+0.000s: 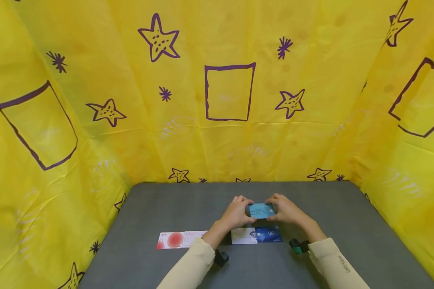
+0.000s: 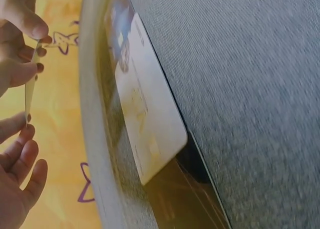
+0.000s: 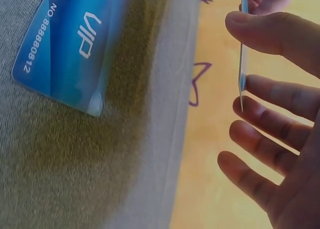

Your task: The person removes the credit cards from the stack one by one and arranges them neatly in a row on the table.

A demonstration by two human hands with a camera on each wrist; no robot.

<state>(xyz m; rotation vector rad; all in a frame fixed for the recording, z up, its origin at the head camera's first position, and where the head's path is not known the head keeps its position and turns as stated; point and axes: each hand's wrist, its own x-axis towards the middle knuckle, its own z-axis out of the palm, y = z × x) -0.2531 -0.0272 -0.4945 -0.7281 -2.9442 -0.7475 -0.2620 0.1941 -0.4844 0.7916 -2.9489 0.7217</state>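
A light blue card [image 1: 261, 211] is held up over the grey table between both hands. My left hand [image 1: 237, 212] pinches its left end between thumb and fingers. At the card's right end, my right hand [image 1: 286, 210] pinches it the same way. The right wrist view shows the card [image 3: 242, 64] edge-on, with the last fingers spread away from it. Nearer to me on the table lie a white card [image 1: 244, 235] and a dark blue VIP card [image 1: 269, 234], side by side.
Further left, a white card with red circles [image 1: 175, 240] adjoins a pale card [image 1: 193, 237], partly covered by my left sleeve [image 1: 191, 265]. Yellow curtains [image 1: 224, 152] with purple drawings enclose the grey table [image 1: 166, 200] at back and sides.
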